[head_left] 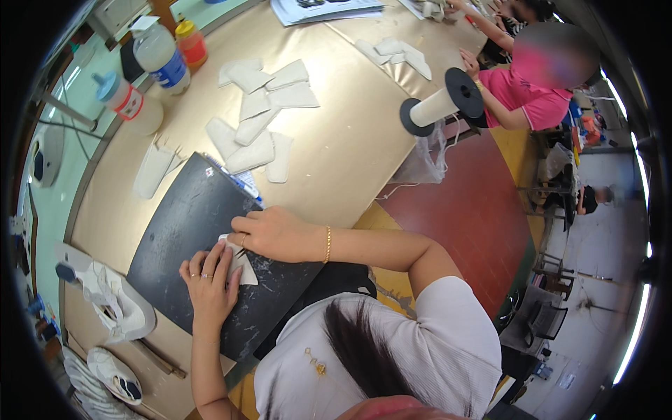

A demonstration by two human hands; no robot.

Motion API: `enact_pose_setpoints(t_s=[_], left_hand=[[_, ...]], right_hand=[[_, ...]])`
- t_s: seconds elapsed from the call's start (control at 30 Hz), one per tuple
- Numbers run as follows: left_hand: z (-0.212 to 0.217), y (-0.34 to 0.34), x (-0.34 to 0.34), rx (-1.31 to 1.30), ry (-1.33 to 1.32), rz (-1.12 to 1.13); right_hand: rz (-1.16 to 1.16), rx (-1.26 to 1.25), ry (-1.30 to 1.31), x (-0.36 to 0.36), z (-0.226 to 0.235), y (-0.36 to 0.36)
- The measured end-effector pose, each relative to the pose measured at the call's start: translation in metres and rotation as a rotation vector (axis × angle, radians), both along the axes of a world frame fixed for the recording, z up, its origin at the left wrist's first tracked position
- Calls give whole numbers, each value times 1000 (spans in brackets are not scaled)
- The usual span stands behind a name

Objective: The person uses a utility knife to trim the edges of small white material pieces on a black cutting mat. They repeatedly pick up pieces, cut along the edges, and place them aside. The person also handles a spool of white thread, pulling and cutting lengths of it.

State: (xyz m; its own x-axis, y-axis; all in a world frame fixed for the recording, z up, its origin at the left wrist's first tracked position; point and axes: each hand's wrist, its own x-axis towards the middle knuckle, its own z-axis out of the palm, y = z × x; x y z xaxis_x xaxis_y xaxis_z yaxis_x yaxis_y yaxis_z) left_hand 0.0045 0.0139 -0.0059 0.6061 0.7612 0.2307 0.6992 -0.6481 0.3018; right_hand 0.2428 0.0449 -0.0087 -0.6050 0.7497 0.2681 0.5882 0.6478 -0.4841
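Note:
A small white cut piece (246, 271) lies on a black board (178, 217) in front of me. My left hand (211, 281) rests on its left side, fingers bent and fingertips pressing it down. From the far right, my right hand (274, 234) reaches over the piece's upper end, its fingers curled together. Below those fingers, a thin dark pointed tool (241, 253) shows against the white; most of it is hidden, so its kind is unclear. Beyond the board's upper edge lie blue-and-white pens (245, 186).
Several white cut pieces (253, 105) lie across the table (336, 133). Bottles (162, 59) stand at the far left, white shoes (115, 297) at the near left. A spool (435, 105) stands at the right table edge. A person in pink (528, 87) sits far right.

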Motion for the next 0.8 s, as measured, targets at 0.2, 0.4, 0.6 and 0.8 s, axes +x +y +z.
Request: enact_pose_setpoints(t_s=[0.2, 0.4, 0.6, 0.8], left_hand=[[-1, 1, 0, -20, -51, -4], [-3, 0, 0, -16, -50, -3], [-2, 0, 3, -25, -48, -5], [-3, 0, 5, -4, -62, 12]], right_hand=[[19, -18, -63, 2, 8, 2], [22, 2, -54, 2, 5, 1], [12, 8, -66, 6, 5, 0], [41, 20, -93, 7, 8, 4]])
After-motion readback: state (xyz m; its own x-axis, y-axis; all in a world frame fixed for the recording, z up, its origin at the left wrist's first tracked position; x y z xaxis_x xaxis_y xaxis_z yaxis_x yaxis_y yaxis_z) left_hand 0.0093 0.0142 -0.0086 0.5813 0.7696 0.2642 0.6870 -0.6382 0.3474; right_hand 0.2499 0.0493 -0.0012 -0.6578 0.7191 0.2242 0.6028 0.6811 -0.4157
